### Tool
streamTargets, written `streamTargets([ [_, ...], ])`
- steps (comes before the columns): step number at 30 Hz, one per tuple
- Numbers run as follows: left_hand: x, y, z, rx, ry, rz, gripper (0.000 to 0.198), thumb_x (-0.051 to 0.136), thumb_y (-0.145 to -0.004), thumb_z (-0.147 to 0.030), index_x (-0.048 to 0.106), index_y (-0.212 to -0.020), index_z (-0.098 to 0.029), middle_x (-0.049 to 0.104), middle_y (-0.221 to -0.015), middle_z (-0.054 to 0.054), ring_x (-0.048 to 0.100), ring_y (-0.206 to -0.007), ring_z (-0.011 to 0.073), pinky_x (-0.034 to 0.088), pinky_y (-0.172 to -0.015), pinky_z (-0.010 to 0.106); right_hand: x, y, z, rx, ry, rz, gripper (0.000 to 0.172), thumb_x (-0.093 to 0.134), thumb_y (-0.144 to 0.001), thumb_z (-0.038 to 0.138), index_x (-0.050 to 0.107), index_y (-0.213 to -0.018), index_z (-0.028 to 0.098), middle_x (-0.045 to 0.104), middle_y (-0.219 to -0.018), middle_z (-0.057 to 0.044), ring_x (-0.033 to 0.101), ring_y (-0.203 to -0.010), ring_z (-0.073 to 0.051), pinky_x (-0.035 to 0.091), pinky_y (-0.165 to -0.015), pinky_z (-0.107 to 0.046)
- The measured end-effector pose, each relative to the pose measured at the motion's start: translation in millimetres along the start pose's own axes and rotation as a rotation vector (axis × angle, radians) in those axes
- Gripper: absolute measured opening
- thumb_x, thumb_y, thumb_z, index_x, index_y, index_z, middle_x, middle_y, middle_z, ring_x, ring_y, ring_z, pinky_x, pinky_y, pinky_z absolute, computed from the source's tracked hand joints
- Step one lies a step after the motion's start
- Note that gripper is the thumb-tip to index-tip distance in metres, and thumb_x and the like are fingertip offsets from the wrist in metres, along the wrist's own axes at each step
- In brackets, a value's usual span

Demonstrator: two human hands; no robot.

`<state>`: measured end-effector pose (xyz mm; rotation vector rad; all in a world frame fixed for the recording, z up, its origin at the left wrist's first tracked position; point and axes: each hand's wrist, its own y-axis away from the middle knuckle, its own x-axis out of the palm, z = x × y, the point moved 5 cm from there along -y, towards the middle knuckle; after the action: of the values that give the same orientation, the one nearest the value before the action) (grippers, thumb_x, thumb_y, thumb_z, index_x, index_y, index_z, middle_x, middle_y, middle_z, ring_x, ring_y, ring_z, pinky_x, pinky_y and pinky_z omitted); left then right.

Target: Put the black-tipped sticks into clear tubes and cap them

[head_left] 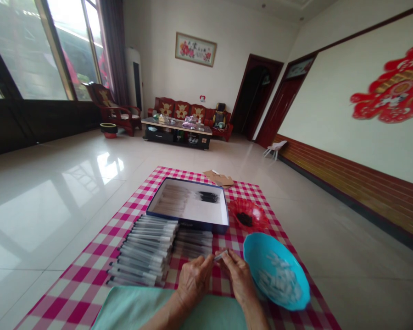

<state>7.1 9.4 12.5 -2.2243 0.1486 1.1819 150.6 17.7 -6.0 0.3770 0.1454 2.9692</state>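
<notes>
My left hand point(193, 280) and my right hand point(239, 276) meet low in the middle, over a red-and-white checked cloth point(89, 270). Both pinch a thin clear pen point(220, 255) between their fingertips. Left of the hands lies a pile of several finished pens point(144, 254) in rows. A blue bowl point(258, 250) with several small white parts stands right beside my right hand. Behind the pile sits a shallow blue box point(189, 224) with pen parts inside, and to its right a red dish point(251, 208) with small dark pieces.
A pale green cloth point(137, 309) lies at the near edge under my forearms. Cardboard scraps point(219, 178) rest at the cloth's far end. Shiny tiled floor surrounds the cloth. A coffee table point(177, 130), red sofa point(189, 111) and armchair point(113, 107) stand far back.
</notes>
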Motion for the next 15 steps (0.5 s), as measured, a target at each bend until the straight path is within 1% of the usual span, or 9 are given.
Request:
streamTargets([
  [3, 1.5, 0.2, -0.7, -0.002, -0.050, 0.035, 0.027, 0.040, -0.090, -0.017, 0.062, -0.104, -0.024, 0.063, -0.068, 0.001, 0.062, -0.058, 0.0149, 0.038, -0.049, 0.021, -1.1, 0.6, -1.7, 0.054, -0.015, -0.009, 0.028, 0.072, -0.070, 0.043, 0.071, -0.085, 0.020, 0.074, -0.088, -0.005, 0.067, -0.091, -0.026, 0.052, -0.080, -0.036],
  [6, 3.7, 0.3, -1.3, -0.002, -0.096, 0.073, 0.028, 0.043, -0.089, -0.016, 0.061, -0.109, -0.024, 0.064, -0.071, 0.001, 0.063, -0.060, 0.0155, 0.039, -0.050, 0.021, -1.6, 1.4, -3.4, 0.097, -0.025, -0.005, 0.027, 0.073, -0.069, 0.043, 0.071, -0.083, 0.020, 0.074, -0.085, -0.004, 0.068, -0.086, -0.024, 0.052, -0.076, -0.034],
  [10, 5.4, 0.7, -1.9, -0.014, -0.144, 0.101, 0.030, 0.044, -0.088, -0.015, 0.059, -0.113, -0.024, 0.065, -0.073, 0.002, 0.063, -0.062, 0.0154, 0.040, -0.051, 0.021, -1.1, 2.2, -5.4, 0.132, -0.059, -0.020, 0.027, 0.074, -0.067, 0.044, 0.071, -0.082, 0.021, 0.075, -0.083, -0.003, 0.069, -0.079, -0.022, 0.052, -0.071, -0.030],
  [15, 6.4, -0.5, -3.2, -0.033, -0.180, 0.127, 0.029, 0.048, -0.086, -0.014, 0.059, -0.111, -0.024, 0.065, -0.076, 0.002, 0.064, -0.064, 0.0161, 0.041, -0.052, 0.021, 1.5, 2.4, -4.6, 0.146, -0.068, -0.050, 0.029, 0.076, -0.064, 0.045, 0.070, -0.077, 0.020, 0.074, -0.076, -0.003, 0.069, -0.070, -0.021, 0.053, -0.066, -0.030],
])
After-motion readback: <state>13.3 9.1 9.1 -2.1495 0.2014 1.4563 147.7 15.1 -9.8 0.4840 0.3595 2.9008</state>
